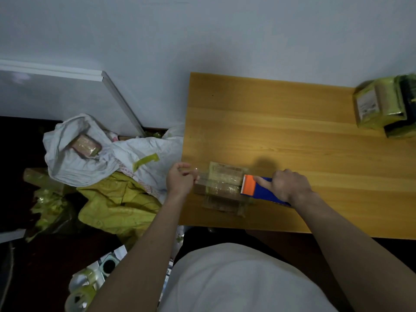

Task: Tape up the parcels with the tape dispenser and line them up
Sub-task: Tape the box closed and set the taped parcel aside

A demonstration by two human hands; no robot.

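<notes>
A small brown parcel (pixel 221 188), partly wrapped in clear tape, lies near the front left corner of the wooden table (pixel 292 131). My right hand (pixel 287 185) grips the blue and orange tape dispenser (pixel 256 188), whose orange toothed end rests on the parcel's right side. My left hand (pixel 180 181) pinches the free end of the clear tape at the parcel's left edge. Two taped parcels (pixel 385 106) in yellow-green wrap stand at the table's far right.
Left of the table, on the dark floor, lie a white sack (pixel 90 158) holding another parcel (pixel 86 145), yellow-green wrapping (pixel 117 203) and tape rolls (pixel 83 287). A white wall runs behind the table.
</notes>
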